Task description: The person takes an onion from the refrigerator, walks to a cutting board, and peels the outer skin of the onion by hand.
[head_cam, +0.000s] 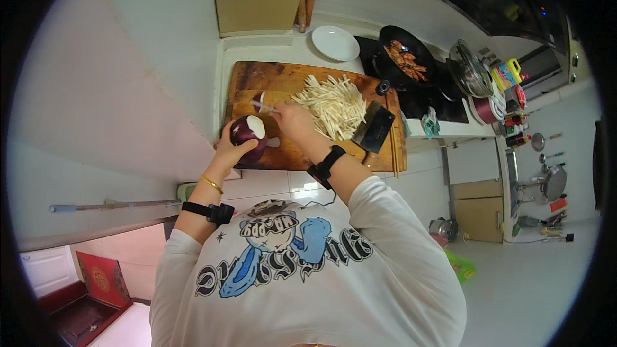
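My left hand [228, 148] grips a dark purple eggplant [247, 138] at the left front of a wooden cutting board [284, 72]. A pale cut patch shows on the eggplant's upper side. Held in my right hand [295, 119] is a small knife or peeler [262, 106]; its exact kind cannot be told. The tool points left, over a cut-off purple piece [259, 101] on the board. Right of my right hand lies a heap of pale cut strips [332, 106], with a cleaver [375, 127] beside it. Wooden chopsticks [394, 144] lie along the board's right side.
Behind the board stands a white plate [335, 43]. A black wok [385, 38] with browned food sits on the stove at the right rear, its handle reaching towards the board. Farther right are a glass-lidded pan [471, 70] and several bottles. A wall rises close on the left.
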Demonstrator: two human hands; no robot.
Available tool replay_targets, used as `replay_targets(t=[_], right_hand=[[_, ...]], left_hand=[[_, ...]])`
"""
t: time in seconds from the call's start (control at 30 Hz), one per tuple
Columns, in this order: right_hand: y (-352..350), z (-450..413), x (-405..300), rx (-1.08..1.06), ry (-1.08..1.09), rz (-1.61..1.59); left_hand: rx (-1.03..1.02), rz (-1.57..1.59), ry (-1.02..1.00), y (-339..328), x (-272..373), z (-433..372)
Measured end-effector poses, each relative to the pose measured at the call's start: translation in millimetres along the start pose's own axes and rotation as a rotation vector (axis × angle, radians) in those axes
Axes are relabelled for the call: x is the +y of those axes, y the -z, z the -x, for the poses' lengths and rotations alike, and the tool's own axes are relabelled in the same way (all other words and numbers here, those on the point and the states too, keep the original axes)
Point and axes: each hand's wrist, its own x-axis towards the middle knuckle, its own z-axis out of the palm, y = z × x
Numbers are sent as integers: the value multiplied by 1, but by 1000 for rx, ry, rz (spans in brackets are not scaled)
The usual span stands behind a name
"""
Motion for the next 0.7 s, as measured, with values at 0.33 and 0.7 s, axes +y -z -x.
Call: replay_targets(t=[0.33,0.7], right_hand=[[8,7,4,-19,-117,-69],[31,16,-7,-107,69,-362]], left_hand=[[-38,-43,-88,-4,-5,-7],[12,-256,-144,2,-9,-7]])
